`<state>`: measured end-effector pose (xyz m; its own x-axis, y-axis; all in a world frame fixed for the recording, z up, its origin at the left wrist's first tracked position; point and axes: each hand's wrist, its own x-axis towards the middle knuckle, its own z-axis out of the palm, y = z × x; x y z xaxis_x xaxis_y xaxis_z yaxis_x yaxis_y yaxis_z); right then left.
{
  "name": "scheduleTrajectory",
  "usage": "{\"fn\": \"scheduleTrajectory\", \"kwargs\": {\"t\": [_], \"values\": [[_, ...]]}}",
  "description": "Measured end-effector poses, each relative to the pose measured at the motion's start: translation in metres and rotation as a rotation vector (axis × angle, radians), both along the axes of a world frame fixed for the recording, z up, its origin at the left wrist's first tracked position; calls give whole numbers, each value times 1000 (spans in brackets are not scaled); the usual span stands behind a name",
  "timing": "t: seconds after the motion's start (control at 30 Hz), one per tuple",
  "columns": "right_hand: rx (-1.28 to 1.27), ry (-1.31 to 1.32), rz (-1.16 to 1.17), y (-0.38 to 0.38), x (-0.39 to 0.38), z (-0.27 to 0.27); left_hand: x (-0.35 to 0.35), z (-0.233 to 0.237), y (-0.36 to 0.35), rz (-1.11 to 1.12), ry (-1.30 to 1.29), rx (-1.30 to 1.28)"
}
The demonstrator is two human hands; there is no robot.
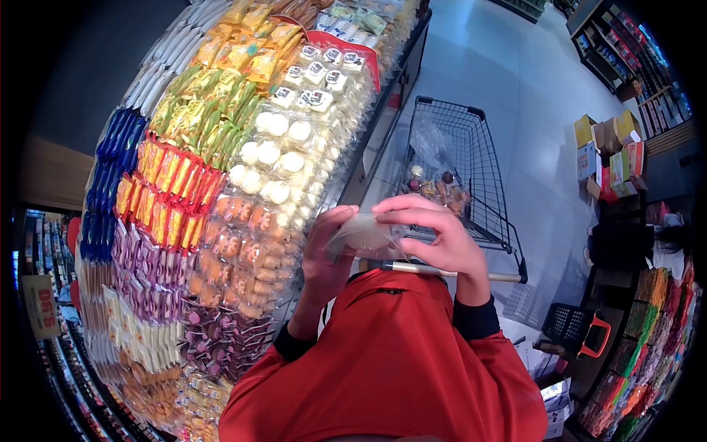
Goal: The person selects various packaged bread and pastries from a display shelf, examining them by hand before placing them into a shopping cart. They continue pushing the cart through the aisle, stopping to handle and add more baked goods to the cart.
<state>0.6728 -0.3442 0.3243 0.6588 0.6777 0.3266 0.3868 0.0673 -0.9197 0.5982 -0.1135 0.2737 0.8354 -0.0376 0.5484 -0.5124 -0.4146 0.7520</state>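
Note:
In front of my chest, both hands hold a small whitish packet in clear wrapping point(366, 234). My left hand point(322, 247) grips its left side, with the fingertips at the top edge. On the other side, my right hand point(436, 234) has its fingers bent over the packet's top right corner. What the wrapping contains is too blurred to name. Just below my hands runs the handle point(486, 277) of a black wire shopping cart point(482, 158). Inside the cart lies a clear plastic bag point(434, 166) with round white, dark and brown items.
To my left rises a display of wrapped snacks: white round cakes point(269, 152), brown packs point(236, 239), red-and-yellow packets point(166, 191) and purple packets point(151, 254). On the right are cardboard boxes point(607, 151), a dark basket point(568, 322) and a rack of colourful packets point(641, 346).

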Motion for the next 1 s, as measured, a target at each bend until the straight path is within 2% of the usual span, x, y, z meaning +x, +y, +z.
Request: {"fn": "scheduleTrajectory", "kwargs": {"t": [0.03,0.1,0.37,0.43,0.57,0.63,0.73,1.0], "values": [[-1,9,-14,0,-1,-1,-1,-1,-3,-14,9,-1],[14,-63,3,0,-1,-3,-4,-1,-9,-7,97,-337],[50,40,-39,-3,-6,-6,-8,0,-8,1,308,-346],[59,39,-53,-3,-5,-9,-9,3,-10,-22,410,-467],[36,47,-96,-6,-6,-10,-11,-1,-9,45,457,-392],[25,112,-111,-9,-8,-11,-11,-1,-8,55,408,-235],[9,185,-119,-12,-8,-14,-13,-6,-7,13,323,-207],[21,340,-128,-18,-9,-35,-9,-6,-4,-81,313,-174]]}}
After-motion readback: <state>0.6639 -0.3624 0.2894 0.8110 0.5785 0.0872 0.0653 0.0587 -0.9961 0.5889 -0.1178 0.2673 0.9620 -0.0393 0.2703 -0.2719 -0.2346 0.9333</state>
